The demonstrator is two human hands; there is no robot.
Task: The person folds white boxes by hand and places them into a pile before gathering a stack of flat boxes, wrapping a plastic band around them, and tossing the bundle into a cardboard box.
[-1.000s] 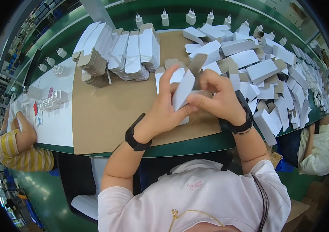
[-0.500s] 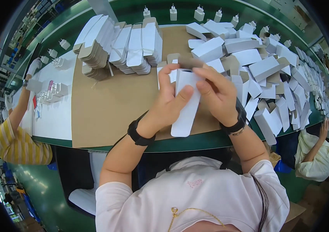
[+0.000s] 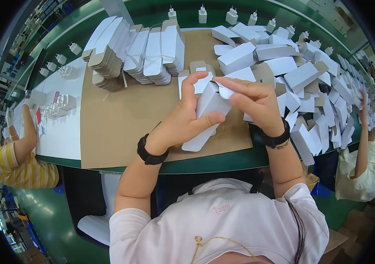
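Note:
A slim white cardboard box [image 3: 208,104] sits in my left hand [image 3: 182,118], tilted, with its upper end away from me. The thumb lies along one side of the box and the fingers are round the other. My right hand [image 3: 258,103] is at that upper end, fingers close together, pinching and bending a small end flap [image 3: 225,92]. A dark gap shows beside the flap. What is inside the box cannot be seen. Below both hands lies a brown cardboard sheet [image 3: 121,132].
Bundled flat cartons [image 3: 152,57] are stacked behind my left hand. A large heap of folded white boxes [image 3: 302,81] spreads to the right. White plug adapters [image 3: 231,16] stand in a row at the back. Co-workers sit left, in a striped shirt [image 3: 24,165], and right [image 3: 359,176].
The box has tilted, its lower end swinging left. Its raised flap is now bent down under my right fingers. The left co-worker's arm has drawn back; the right one's arm is raised.

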